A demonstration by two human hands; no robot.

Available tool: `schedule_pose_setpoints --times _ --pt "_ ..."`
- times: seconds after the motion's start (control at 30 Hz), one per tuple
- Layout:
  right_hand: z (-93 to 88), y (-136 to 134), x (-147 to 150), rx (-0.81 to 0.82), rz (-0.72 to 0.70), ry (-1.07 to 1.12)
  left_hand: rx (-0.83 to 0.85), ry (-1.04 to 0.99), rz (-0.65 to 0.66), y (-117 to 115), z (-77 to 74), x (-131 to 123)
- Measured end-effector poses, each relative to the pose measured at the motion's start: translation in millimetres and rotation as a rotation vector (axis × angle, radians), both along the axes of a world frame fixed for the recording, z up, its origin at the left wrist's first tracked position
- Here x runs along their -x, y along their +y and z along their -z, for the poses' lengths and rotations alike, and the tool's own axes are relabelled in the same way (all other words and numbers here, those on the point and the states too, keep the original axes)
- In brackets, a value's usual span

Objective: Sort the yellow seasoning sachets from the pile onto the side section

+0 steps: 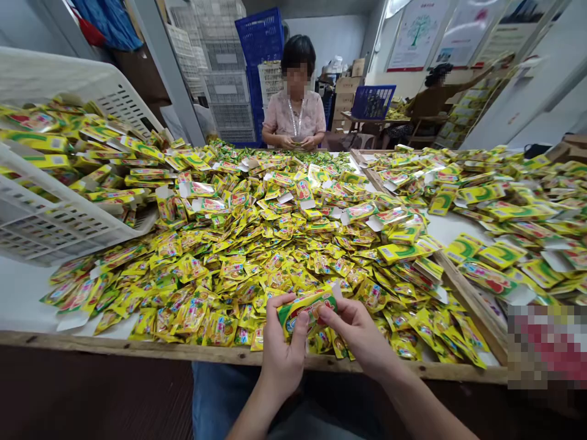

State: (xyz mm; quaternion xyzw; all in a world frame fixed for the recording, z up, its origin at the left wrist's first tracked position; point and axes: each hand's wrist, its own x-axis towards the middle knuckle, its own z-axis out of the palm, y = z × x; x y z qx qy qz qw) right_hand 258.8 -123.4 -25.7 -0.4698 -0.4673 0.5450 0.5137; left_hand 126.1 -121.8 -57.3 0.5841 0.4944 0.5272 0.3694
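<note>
Box [297, 305] is pinched by left hand [283, 353] and right hand [360, 330] at lower centre, its right-end flap [337, 289] seemingly not yet closed; sachets [227, 329] are left loose mid-frame, and other boxes [481, 194], some flaps open, are heaped at right.

A packing workshop or small factory floor
A long wood-edged table [114, 348] lies heaped with identical yellow sachets [192, 311] and printed cartons [499, 253]. A co-worker [296, 113] faces the wearer across it; another person [428, 101] reaches out farther back. Behind stand stacked plastic crates [229, 88] and cardboard boxes [347, 91], with posters [419, 36] on the wall.
</note>
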Motion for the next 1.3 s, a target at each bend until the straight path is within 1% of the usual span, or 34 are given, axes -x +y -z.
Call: schedule_pose_setpoints --times 0.1,0.13,0.17,0.2,0.23,0.27,0.3,0.33,0.37,0.4,0.43,0.47,0.5,0.53,0.57,0.6,0.63,0.67,0.73,0.77,0.87,0.9,0.97,1.07,1.2,1.27,1.3 --pt "7.3 -4.9 1.9 -0.061 0.285 0.092 -0.006 -0.005 -0.015 -3.5 3.6 -4.1" --pt "10.0 -5.4 0.0 -0.044 0.330 0.113 -0.006 0.008 0.003 -3.8 4.3 -4.8" --pt "12.3 -5.1 -4.7 0.000 0.322 0.117 -0.003 0.035 0.043 -3.4 5.2 -5.0" --pt "13.7 -3.9 -13.2 0.059 0.273 0.098 0.000 0.070 0.106 -2.1 6.5 -4.5" --pt "13.7 -2.0 -25.9 0.120 0.220 0.057 0.004 0.102 0.177 0.1 8.3 -3.4" --pt "12.1 0.2 -43.1 0.162 0.201 0.001 0.005 0.125 0.233 3.1 10.7 -1.6" --pt "8.6 2.5 -64.4 0.173 0.248 -0.065 0.001 0.138 0.258 6.7 13.7 0.6" --pt "3.3 4.4 -88.6 0.156 0.373 -0.139 -0.013 0.149 0.245 10.6 17.1 3.1" --pt "-3.6 5.8 -114.2 0.100 0.559 -0.198 -0.037 0.161 0.196 14.5 20.7 5.6" --pt "-11.6 6.8 -139.0 0.035 0.780 -0.243 -0.066 0.179 0.123 17.9 24.3 7.8" --pt "-19.8 7.6 -161.0 -0.038 0.973 -0.291 -0.101 0.207 0.048 20.6 27.6 9.5" --pt "-27.4 8.7 -178.2 -0.112 1.154 -0.396 -0.139 0.242 -0.005 22.6 30.3 10.4" --pt "-33.3 10.8 -189.1 -0.167 1.279 -0.533 -0.181 0.280 -0.031 23.8 32.3 10.6" --pt "-37.0 14.6 -193.0 -0.221 1.339 -0.672 -0.230 0.316 -0.034 24.2 33.6 10.1" --pt "-37.8 21.0 -189.6 -0.267 1.307 -0.819 -0.288 0.352 -0.020 24.1 34.2 9.2" --pt "-36.0 30.3 -179.4 -0.308 1.193 -0.947 -0.349 0.390 0.002 23.6 34.2 8.0" --pt "-31.9 42.8 -163.5 -0.350 1.027 -1.036 -0.408 0.424 0.021 22.9 33.9 6.9" --pt "-26.3 58.5 -143.4 -0.384 0.771 -1.125 -0.460 0.450 0.034 22.0 33.3 6.1" --pt "-14.2 96.5 -96.9 -0.437 0.443 -1.207 -0.528 0.480 0.046 20.2 31.9 5.8" --pt "-9.1 117.0 -73.5 -0.450 0.314 -1.250 -0.543 0.488 0.053 19.4 31.3 6.1" --pt "1.2 171.4 -14.8 -0.477 0.103 -1.331 -0.555 0.493 0.082 18.1 29.9 8.3" --pt "3.6 184.5 -0.7 -0.474 0.041 -1.361 -0.552 0.493 0.089 18.0 29.6 8.9" --pt "8.7 201.8 18.2 -0.448 -0.095 -1.422 -0.539 0.489 0.091 18.1 29.6 9.6" --pt "15.9 209.6 24.3 -0.390 -0.257 -1.490 -0.507 0.471 0.078 16.2 32.0 8.4" --pt "17.8 204.0 3.8 -0.360 -0.361 -1.501 -0.496 0.437 0.093 8.6 36.6 5.3" --pt "15.4 199.0 -11.2 -0.336 -0.373 -1.484 -0.516 0.396 0.112 11.6 31.7 10.2" --pt "14.1 196.0 -18.6 -0.315 -0.363 -1.477 -0.524 0.385 0.119 18.2 25.6 16.1"
